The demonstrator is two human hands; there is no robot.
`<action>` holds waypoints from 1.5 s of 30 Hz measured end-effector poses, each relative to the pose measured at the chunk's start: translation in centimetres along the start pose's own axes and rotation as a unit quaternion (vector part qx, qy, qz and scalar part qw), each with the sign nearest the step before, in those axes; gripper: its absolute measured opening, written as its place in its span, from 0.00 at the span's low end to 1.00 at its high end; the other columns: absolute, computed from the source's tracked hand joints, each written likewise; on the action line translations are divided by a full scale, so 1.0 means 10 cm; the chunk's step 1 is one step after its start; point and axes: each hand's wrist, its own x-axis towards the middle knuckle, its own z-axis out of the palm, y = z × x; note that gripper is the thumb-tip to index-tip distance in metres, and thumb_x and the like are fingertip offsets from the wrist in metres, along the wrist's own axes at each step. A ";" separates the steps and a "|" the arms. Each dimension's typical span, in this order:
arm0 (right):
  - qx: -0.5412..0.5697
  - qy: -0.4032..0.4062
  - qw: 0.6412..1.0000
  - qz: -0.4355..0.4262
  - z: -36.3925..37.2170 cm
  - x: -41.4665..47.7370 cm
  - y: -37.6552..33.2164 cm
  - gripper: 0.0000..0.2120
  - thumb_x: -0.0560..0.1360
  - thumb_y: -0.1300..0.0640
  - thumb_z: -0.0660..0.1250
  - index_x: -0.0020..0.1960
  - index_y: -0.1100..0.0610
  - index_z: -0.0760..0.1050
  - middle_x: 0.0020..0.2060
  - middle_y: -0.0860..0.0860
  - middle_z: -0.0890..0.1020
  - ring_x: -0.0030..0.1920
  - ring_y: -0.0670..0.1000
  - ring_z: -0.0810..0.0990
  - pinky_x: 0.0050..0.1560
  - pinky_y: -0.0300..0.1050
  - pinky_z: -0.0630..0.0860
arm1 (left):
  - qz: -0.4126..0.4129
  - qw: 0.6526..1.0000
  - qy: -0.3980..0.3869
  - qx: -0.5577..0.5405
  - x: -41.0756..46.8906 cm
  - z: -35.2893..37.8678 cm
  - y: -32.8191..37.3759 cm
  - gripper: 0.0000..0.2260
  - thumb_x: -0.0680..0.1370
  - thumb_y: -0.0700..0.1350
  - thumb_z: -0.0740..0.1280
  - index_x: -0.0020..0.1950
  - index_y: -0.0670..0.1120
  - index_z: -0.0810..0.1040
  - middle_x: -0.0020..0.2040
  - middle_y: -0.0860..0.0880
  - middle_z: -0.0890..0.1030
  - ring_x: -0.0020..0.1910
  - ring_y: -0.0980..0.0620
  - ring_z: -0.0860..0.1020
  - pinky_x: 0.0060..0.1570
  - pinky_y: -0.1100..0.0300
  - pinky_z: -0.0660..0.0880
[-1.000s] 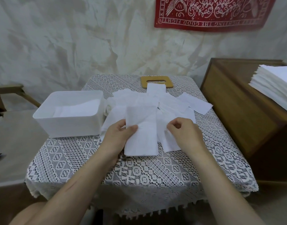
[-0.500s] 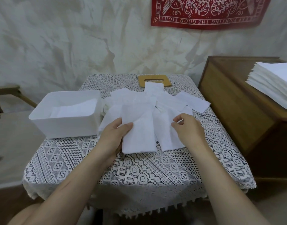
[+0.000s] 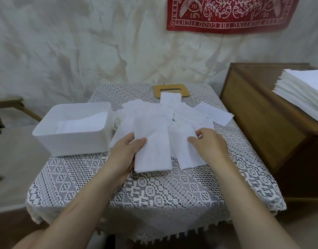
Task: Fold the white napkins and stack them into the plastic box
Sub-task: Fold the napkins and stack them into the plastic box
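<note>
The napkin's (image 3: 152,155) left edge is pinched by the left hand (image 3: 125,150), the right hand's (image 3: 208,144) curled fingers (image 3: 192,140) are set on its neighbour (image 3: 187,151) (grip unclear), and the overlapping pile (image 3: 154,112) could be dragged askew before the box (image 3: 72,142), just left, is reached.

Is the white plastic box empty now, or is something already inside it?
Not empty. Folded white napkins lie flat on the bottom of the box, far below its rim.
</note>
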 end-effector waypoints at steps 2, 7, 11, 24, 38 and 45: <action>-0.011 -0.005 1.000 -0.004 0.02 0.04 -0.02 0.09 0.79 0.46 0.68 0.52 0.51 0.75 0.48 0.48 0.80 0.50 0.55 0.78 0.44 0.46 0.70 | 0.001 1.000 -0.001 -0.001 0.01 -0.01 0.01 0.10 0.84 0.41 0.65 0.64 0.44 0.80 0.56 0.47 0.87 0.53 0.47 0.86 0.44 0.55 0.83; -0.001 -0.030 1.000 -0.010 0.00 0.08 -0.03 0.06 0.79 0.51 0.68 0.52 0.52 0.75 0.47 0.48 0.80 0.49 0.54 0.78 0.45 0.47 0.71 | 0.005 1.000 -0.002 0.011 0.01 -0.04 0.03 0.10 0.84 0.42 0.65 0.63 0.44 0.80 0.56 0.47 0.87 0.54 0.47 0.86 0.47 0.52 0.82; 0.118 -0.027 0.993 -0.014 -0.07 0.07 -0.02 0.04 0.77 0.53 0.70 0.45 0.51 0.75 0.43 0.47 0.81 0.47 0.54 0.80 0.46 0.48 0.74 | 0.008 1.000 -0.001 0.012 0.01 -0.03 0.04 0.08 0.84 0.42 0.65 0.61 0.45 0.80 0.54 0.48 0.88 0.49 0.50 0.87 0.41 0.56 0.82; 0.245 -0.049 0.968 0.002 -0.23 -0.04 0.09 0.04 0.78 0.55 0.71 0.50 0.54 0.84 0.45 0.50 0.86 0.48 0.53 0.84 0.48 0.49 0.78 | -0.001 1.000 0.007 0.010 -0.02 -0.02 0.03 0.09 0.85 0.43 0.64 0.61 0.47 0.81 0.55 0.49 0.88 0.50 0.51 0.86 0.52 0.49 0.82; 0.476 -0.172 0.862 0.003 -0.18 -0.37 -0.37 0.05 0.80 0.58 0.69 0.53 0.56 0.83 0.46 0.52 0.88 0.43 0.50 0.84 0.42 0.45 0.76 | 0.001 0.999 0.016 -0.048 -0.01 0.11 0.00 0.10 0.86 0.47 0.61 0.60 0.48 0.81 0.53 0.52 0.88 0.54 0.50 0.84 0.53 0.52 0.80; 0.456 -0.164 0.875 -0.009 0.00 -0.40 -0.48 0.04 0.80 0.58 0.69 0.51 0.55 0.83 0.43 0.50 0.87 0.39 0.47 0.84 0.33 0.38 0.76 | 0.016 0.998 0.018 -0.064 -0.03 0.14 0.01 0.12 0.86 0.50 0.60 0.62 0.48 0.81 0.55 0.51 0.88 0.53 0.51 0.85 0.58 0.49 0.82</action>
